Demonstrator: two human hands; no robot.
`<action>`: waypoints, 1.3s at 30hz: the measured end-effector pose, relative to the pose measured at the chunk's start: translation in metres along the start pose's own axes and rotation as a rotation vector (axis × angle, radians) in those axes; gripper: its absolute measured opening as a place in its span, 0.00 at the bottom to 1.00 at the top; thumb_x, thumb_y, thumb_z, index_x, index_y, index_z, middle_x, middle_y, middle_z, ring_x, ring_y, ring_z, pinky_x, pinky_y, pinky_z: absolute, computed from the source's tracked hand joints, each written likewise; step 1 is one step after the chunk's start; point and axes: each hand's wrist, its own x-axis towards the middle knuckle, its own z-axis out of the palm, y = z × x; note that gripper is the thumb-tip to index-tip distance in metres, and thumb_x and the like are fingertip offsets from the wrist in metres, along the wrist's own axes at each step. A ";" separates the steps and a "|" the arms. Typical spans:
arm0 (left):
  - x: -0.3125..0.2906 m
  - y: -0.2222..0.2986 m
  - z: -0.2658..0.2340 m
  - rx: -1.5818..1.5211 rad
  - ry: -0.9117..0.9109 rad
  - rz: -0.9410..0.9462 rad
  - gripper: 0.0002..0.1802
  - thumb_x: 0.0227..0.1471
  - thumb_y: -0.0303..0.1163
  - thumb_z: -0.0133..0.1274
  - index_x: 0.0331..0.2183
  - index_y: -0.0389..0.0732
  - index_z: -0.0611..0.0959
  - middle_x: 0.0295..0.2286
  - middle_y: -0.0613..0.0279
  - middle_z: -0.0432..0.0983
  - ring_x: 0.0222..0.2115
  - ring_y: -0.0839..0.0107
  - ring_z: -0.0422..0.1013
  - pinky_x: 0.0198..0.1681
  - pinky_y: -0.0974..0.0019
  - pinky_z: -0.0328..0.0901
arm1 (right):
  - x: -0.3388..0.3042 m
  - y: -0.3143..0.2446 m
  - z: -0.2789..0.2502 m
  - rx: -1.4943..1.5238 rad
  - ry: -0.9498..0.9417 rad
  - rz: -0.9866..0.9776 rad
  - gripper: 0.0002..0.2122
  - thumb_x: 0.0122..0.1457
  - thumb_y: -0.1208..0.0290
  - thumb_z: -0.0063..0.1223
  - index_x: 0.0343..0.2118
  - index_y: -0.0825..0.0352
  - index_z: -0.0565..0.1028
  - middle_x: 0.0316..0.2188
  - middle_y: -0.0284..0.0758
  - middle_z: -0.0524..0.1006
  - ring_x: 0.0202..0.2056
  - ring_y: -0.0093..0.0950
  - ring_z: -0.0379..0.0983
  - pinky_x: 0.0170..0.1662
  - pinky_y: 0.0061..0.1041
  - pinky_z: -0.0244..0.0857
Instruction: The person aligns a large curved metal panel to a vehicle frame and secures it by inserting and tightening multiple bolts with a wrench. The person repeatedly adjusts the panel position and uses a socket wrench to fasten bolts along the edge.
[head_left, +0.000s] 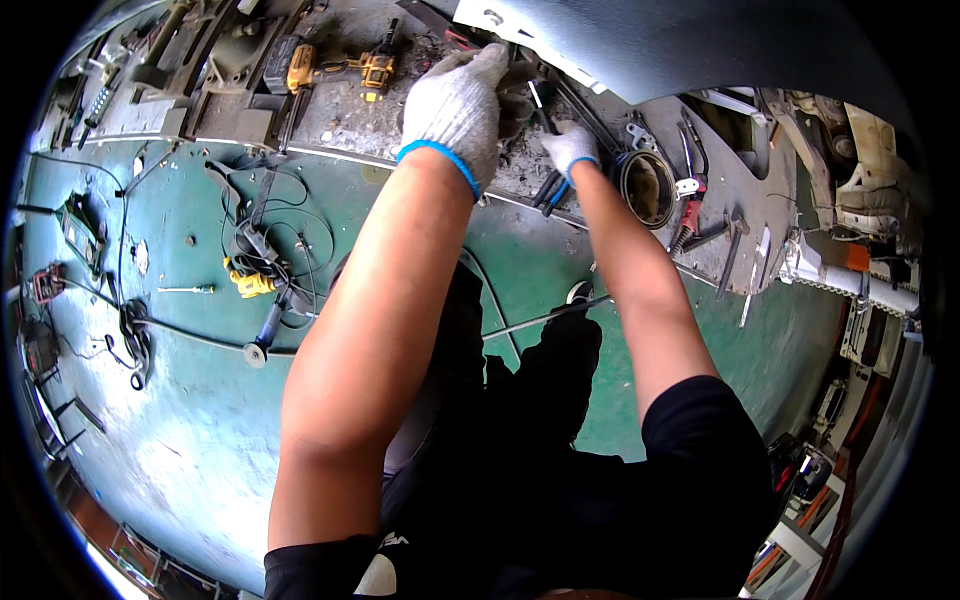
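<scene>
Both my hands wear grey knit gloves with blue cuffs and reach to a dirty workbench (pixel 350 125). My left hand (pixel 458 105) is curled over dark parts at the bench's far side, under a dark sheet-metal panel (pixel 690 40); what its fingers grip is hidden. My right hand (pixel 571 148) is closed around a thin dark tool with a pale tip (pixel 537 95). Pliers with black and blue handles (pixel 552 190) lie just below my right wrist. A round metal ring (pixel 648 187) rests right of my right hand.
A yellow cordless drill (pixel 345 70) lies on the bench to the left. Red-handled pliers (pixel 688 215) and other hand tools lie right of the ring. On the green floor (pixel 200 400) are an angle grinder (pixel 270 320), a yellow tool (pixel 250 283), cables and a screwdriver (pixel 190 289).
</scene>
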 end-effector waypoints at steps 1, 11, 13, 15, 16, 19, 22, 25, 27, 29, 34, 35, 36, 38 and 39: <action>-0.002 0.003 -0.004 0.018 0.020 0.020 0.12 0.66 0.39 0.56 0.45 0.43 0.84 0.36 0.64 0.86 0.25 0.74 0.73 0.28 0.68 0.66 | -0.007 -0.006 -0.011 -0.139 0.028 -0.129 0.21 0.52 0.54 0.61 0.44 0.65 0.83 0.41 0.51 0.82 0.45 0.48 0.80 0.50 0.41 0.72; -0.009 0.007 0.002 -0.151 0.120 0.040 0.12 0.65 0.39 0.57 0.43 0.41 0.83 0.34 0.64 0.84 0.25 0.77 0.70 0.28 0.72 0.63 | -0.178 -0.079 -0.145 -0.269 -0.099 -0.615 0.18 0.51 0.67 0.62 0.44 0.71 0.80 0.37 0.46 0.81 0.39 0.42 0.79 0.44 0.35 0.72; -0.003 0.007 -0.007 -0.135 0.118 0.028 0.11 0.65 0.38 0.57 0.42 0.40 0.83 0.32 0.63 0.82 0.26 0.74 0.73 0.29 0.71 0.67 | -0.206 -0.090 -0.151 -0.218 -0.151 -0.591 0.18 0.50 0.69 0.62 0.44 0.70 0.79 0.35 0.42 0.80 0.34 0.36 0.76 0.39 0.32 0.70; 0.001 0.004 -0.009 -0.197 0.045 0.003 0.11 0.66 0.36 0.56 0.42 0.38 0.83 0.32 0.62 0.82 0.27 0.73 0.75 0.31 0.69 0.71 | -0.225 -0.102 -0.153 -0.147 -0.170 -0.581 0.17 0.49 0.71 0.61 0.43 0.70 0.79 0.30 0.35 0.75 0.28 0.27 0.70 0.33 0.28 0.66; 0.004 0.002 -0.012 -0.228 0.009 -0.012 0.11 0.66 0.36 0.56 0.42 0.38 0.83 0.32 0.62 0.82 0.27 0.72 0.76 0.32 0.68 0.72 | -0.229 -0.104 -0.152 -0.133 -0.157 -0.574 0.17 0.49 0.72 0.61 0.43 0.70 0.79 0.30 0.35 0.74 0.28 0.27 0.70 0.32 0.28 0.65; 0.005 0.000 -0.016 -0.187 -0.132 -0.036 0.12 0.68 0.34 0.53 0.42 0.34 0.83 0.32 0.61 0.81 0.29 0.70 0.78 0.35 0.66 0.75 | -0.236 -0.109 -0.155 -0.151 -0.138 -0.581 0.16 0.49 0.76 0.59 0.43 0.71 0.78 0.30 0.34 0.73 0.28 0.24 0.69 0.33 0.26 0.65; -0.007 0.007 -0.012 -0.017 -0.146 0.048 0.13 0.67 0.34 0.54 0.44 0.32 0.83 0.33 0.59 0.82 0.30 0.70 0.78 0.36 0.68 0.75 | -0.242 -0.106 -0.166 0.021 -0.238 -0.513 0.16 0.50 0.75 0.62 0.43 0.72 0.79 0.31 0.35 0.76 0.31 0.24 0.74 0.35 0.26 0.69; -0.014 0.013 -0.015 0.132 -0.161 0.088 0.15 0.65 0.34 0.56 0.45 0.32 0.82 0.35 0.57 0.83 0.31 0.70 0.78 0.38 0.68 0.75 | -0.253 -0.107 -0.178 0.136 -0.265 -0.516 0.14 0.50 0.78 0.58 0.42 0.74 0.79 0.32 0.34 0.78 0.31 0.22 0.75 0.37 0.21 0.69; -0.012 0.013 -0.017 0.123 -0.222 0.056 0.16 0.65 0.36 0.57 0.45 0.32 0.82 0.34 0.58 0.82 0.31 0.70 0.78 0.37 0.68 0.75 | -0.265 -0.117 -0.178 0.368 -0.340 -0.343 0.15 0.48 0.74 0.59 0.39 0.74 0.79 0.32 0.35 0.79 0.31 0.22 0.74 0.38 0.20 0.68; -0.015 0.009 -0.013 0.138 -0.253 0.033 0.18 0.64 0.38 0.58 0.46 0.31 0.82 0.32 0.59 0.81 0.31 0.70 0.78 0.36 0.66 0.74 | -0.268 -0.090 -0.177 0.791 -0.394 -0.107 0.24 0.43 0.65 0.61 0.43 0.76 0.76 0.31 0.38 0.78 0.29 0.25 0.74 0.35 0.23 0.68; -0.014 -0.001 0.004 0.013 -0.196 -0.018 0.14 0.66 0.36 0.51 0.36 0.35 0.85 0.24 0.64 0.78 0.22 0.78 0.69 0.29 0.70 0.64 | -0.287 -0.086 -0.143 0.970 -0.422 -0.044 0.30 0.44 0.59 0.63 0.48 0.76 0.72 0.34 0.38 0.76 0.30 0.26 0.73 0.32 0.24 0.68; -0.017 0.002 0.007 0.130 -0.176 0.010 0.15 0.66 0.36 0.51 0.36 0.35 0.85 0.25 0.63 0.78 0.23 0.76 0.71 0.30 0.69 0.66 | -0.296 -0.095 -0.132 0.903 -0.335 -0.081 0.30 0.45 0.57 0.64 0.47 0.75 0.72 0.36 0.37 0.76 0.30 0.25 0.72 0.30 0.23 0.66; -0.020 0.002 0.009 0.249 -0.158 0.036 0.15 0.65 0.36 0.50 0.35 0.36 0.85 0.25 0.61 0.79 0.24 0.75 0.72 0.31 0.68 0.68 | -0.303 -0.105 -0.128 0.848 -0.371 -0.089 0.30 0.45 0.54 0.64 0.46 0.74 0.72 0.33 0.36 0.75 0.29 0.24 0.71 0.30 0.21 0.64; -0.005 -0.016 0.005 0.600 -0.194 0.382 0.15 0.62 0.37 0.51 0.38 0.37 0.86 0.28 0.56 0.82 0.28 0.68 0.77 0.37 0.65 0.71 | -0.314 -0.116 -0.117 0.867 -0.360 -0.075 0.28 0.46 0.55 0.62 0.44 0.73 0.73 0.31 0.36 0.75 0.28 0.23 0.70 0.29 0.20 0.62; 0.002 -0.027 0.004 0.721 -0.186 0.552 0.16 0.62 0.38 0.50 0.39 0.38 0.87 0.30 0.54 0.83 0.30 0.64 0.79 0.39 0.64 0.72 | -0.316 -0.120 -0.113 0.864 -0.344 -0.084 0.27 0.46 0.56 0.61 0.44 0.73 0.73 0.30 0.37 0.74 0.28 0.23 0.69 0.29 0.20 0.62</action>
